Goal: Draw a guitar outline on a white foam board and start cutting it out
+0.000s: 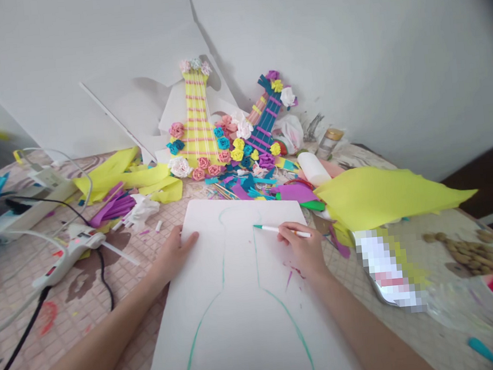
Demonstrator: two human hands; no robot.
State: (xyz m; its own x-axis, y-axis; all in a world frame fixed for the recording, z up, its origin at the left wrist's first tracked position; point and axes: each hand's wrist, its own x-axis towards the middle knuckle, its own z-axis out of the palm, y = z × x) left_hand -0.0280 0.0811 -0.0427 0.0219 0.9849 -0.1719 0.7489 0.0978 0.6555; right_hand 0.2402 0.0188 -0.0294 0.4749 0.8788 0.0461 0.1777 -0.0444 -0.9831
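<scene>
A white board [243,300] lies flat in front of me with a green guitar-shaped outline drawn on it. My right hand [304,249] is closed on a white pen with a green tip [276,229], its tip touching the outline near the board's top. My left hand [175,250] rests with its fingers flat on the board's upper left edge. Two paper guitars decorated with flowers, a yellow one [198,126] and a blue one [265,126], lean against the wall behind.
A glue gun [69,252] with a black cord lies at left beside a power strip [24,210]. Yellow paper sheets [377,196], purple and teal scraps, a white tube [314,168], a small jar [331,140] and nuts [472,251] surround the board.
</scene>
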